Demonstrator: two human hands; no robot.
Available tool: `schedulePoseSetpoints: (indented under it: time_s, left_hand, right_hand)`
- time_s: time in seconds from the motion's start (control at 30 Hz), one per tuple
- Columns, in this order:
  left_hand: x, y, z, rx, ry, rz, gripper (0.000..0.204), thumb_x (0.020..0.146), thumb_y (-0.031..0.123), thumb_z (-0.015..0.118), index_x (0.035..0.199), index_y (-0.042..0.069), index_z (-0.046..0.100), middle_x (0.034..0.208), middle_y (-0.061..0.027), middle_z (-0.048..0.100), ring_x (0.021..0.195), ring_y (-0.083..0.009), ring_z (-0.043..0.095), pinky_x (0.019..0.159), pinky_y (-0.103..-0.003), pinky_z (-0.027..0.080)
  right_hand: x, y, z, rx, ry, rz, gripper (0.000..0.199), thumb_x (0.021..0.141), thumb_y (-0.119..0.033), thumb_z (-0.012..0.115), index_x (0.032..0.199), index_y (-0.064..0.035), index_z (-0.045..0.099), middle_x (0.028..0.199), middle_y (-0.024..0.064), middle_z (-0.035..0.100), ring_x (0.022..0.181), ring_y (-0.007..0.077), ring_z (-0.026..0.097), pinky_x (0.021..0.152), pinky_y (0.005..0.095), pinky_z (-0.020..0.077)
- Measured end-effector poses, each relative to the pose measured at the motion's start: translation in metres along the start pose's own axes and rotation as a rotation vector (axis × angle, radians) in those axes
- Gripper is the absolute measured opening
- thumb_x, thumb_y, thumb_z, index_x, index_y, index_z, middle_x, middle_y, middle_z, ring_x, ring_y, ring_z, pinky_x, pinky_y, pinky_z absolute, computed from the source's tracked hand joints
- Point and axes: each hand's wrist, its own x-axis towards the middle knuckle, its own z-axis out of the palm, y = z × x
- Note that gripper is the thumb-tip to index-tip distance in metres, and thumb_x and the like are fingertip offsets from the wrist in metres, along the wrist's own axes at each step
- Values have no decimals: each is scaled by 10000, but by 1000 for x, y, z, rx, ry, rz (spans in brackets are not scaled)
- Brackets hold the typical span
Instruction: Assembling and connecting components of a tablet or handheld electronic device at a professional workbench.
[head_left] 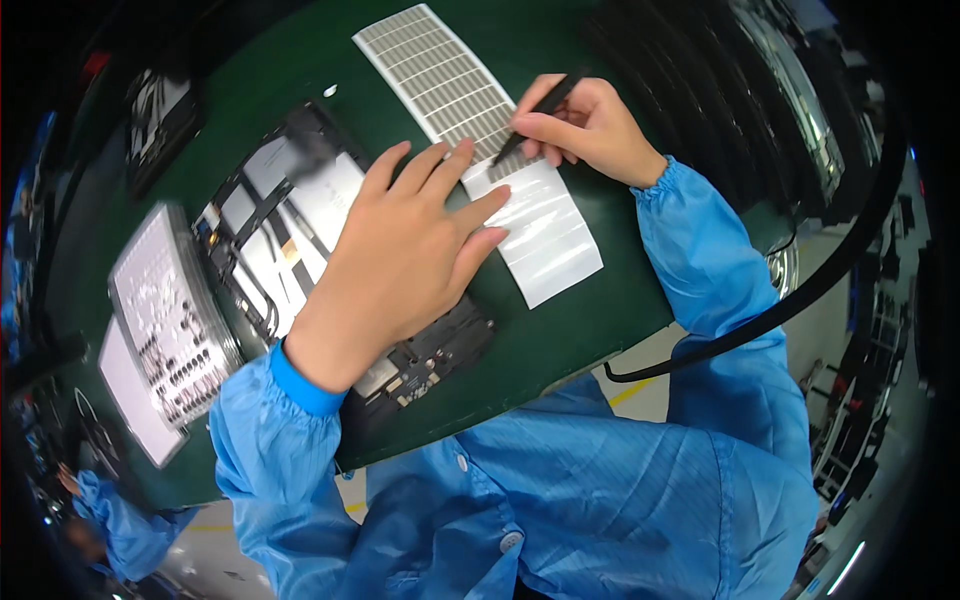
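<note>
The left hand (405, 240) reaches from the near left, palm down over the opened device (325, 195), its fingers spread, holding nothing. Its index finger and thumb extend over the left margin of the label sheet (550, 235); whether they press on it cannot be told. The right hand (585, 125) comes in from the right, wrist bent inward, thumb and index finger pinching a slim black tool (548, 100). The tool slants down toward the near left, its tip at the border between the sheet's grey strips and its bare white portion; contact at the tip cannot be confirmed. The sheet lies on the green tabletop (625, 305), right of the device, running from far left to near right. The right hand's remaining fingers are curled and partly hidden behind the thumb. The left hand, wrist and blue cuff (305, 385) cover the middle of the device, and a dark patch at its far end is blurred. At left, a clear tray (170, 310) of small dark parts is smeared by blur; the parts cannot be identified. Dark flat panels (680, 100) at far right merge into shadow.
</note>
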Motion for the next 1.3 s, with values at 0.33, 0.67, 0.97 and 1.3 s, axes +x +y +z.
schedulePoseSetpoints:
  time_s: [0.33, 0.67, 0.97, 1.3]
  left_hand:
    - [-79, -50, -58, -75, 400, -138, 297, 921, 194, 710, 1170, 41, 655, 1282, -175, 619, 1170, -367, 588, 1019, -480, 474]
    - [-130, -86, -36, -104, 514, -423, 535, 910, 274, 745, 1330, -1, 561, 1367, -174, 595, 1261, -376, 567, 1042, -431, 482]
    - [-138, -88, -40, -63, 515, -385, 408, 895, 262, 744, 1220, 42, 632, 1281, -106, 611, 1124, -324, 627, 929, -424, 519]
    - [-128, -85, -38, 130, 408, -242, 248, 966, 117, 609, 1189, 57, 698, 1283, -91, 666, 1307, -309, 556, 1135, -474, 409]
  right_hand:
    - [33, -29, 21, 122, 249, 30, 298, 1054, -301, 602, 1173, -30, 642, 852, 26, 668, 614, 43, 561, 514, 191, 406]
    - [144, -72, 149, -19, -91, -93, 367, 1001, -367, 683, 1044, -3, 703, 813, 78, 729, 670, 111, 701, 596, 212, 563]
    - [149, -68, 154, -55, -66, -51, 375, 998, -388, 682, 1026, -15, 705, 802, 76, 734, 672, 115, 719, 603, 206, 577]
    - [121, -75, 98, 22, 102, -362, 287, 1030, -246, 652, 1158, 10, 673, 881, 126, 736, 753, 152, 714, 707, 269, 584]
